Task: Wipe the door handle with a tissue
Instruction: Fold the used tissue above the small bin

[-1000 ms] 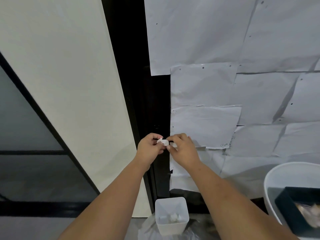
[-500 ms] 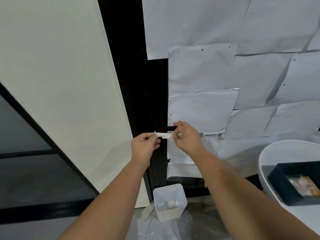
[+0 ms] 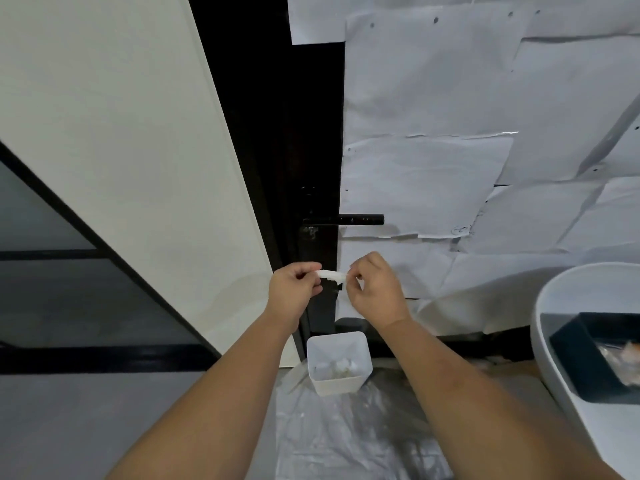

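Note:
A black lever door handle [image 3: 349,220] sticks out to the right from the dark door edge, in front of a paper-covered door. Below it, a small white tissue [image 3: 332,275] is stretched between my two hands. My left hand [image 3: 294,289] pinches its left end and my right hand [image 3: 375,289] pinches its right end. Both hands are a short way beneath the handle and do not touch it.
A white square bin [image 3: 360,379] with crumpled tissues inside stands on clear plastic sheeting [image 3: 346,438] on the floor below the hands. A white round table [image 3: 547,341] with a dark tray [image 3: 571,358] is at the right. A cream wall panel [image 3: 138,150] lies left.
Both hands dropped away from the handle, which is now uncovered, and pulled the tissue out flat between them. The view also tilted downward.

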`<state>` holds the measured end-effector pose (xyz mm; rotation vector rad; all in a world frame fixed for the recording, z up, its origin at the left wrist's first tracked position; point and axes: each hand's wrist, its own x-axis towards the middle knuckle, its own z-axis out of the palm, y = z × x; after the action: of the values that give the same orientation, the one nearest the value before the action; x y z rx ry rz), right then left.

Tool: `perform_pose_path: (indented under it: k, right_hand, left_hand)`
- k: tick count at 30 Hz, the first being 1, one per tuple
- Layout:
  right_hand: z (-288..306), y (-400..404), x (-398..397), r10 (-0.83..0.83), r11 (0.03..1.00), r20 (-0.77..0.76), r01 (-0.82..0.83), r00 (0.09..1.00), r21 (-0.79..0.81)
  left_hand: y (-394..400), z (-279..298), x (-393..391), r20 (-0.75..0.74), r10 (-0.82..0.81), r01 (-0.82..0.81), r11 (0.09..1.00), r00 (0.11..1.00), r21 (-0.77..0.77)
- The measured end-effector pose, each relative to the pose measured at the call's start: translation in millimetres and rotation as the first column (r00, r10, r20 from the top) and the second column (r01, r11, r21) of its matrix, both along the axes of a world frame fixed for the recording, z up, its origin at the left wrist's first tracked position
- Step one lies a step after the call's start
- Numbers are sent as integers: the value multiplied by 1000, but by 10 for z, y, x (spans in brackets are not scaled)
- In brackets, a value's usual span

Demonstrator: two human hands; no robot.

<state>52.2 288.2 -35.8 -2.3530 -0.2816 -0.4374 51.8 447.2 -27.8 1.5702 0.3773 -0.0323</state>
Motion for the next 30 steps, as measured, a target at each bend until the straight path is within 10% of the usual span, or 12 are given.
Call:
perform_pose_path:
  k: [6, 30]
  right_hand:
    - [-530, -54, -66, -47, 988, -393, 100, 919, 114]
    - [-3532, -81, -40, -57, 996, -721, -4, 691, -83]
  left_hand:
    - [11, -569, -76, -54, -70, 79, 978, 996, 193]
    - [-203, -3525, -93, -415, -244, 412, 828, 876, 381]
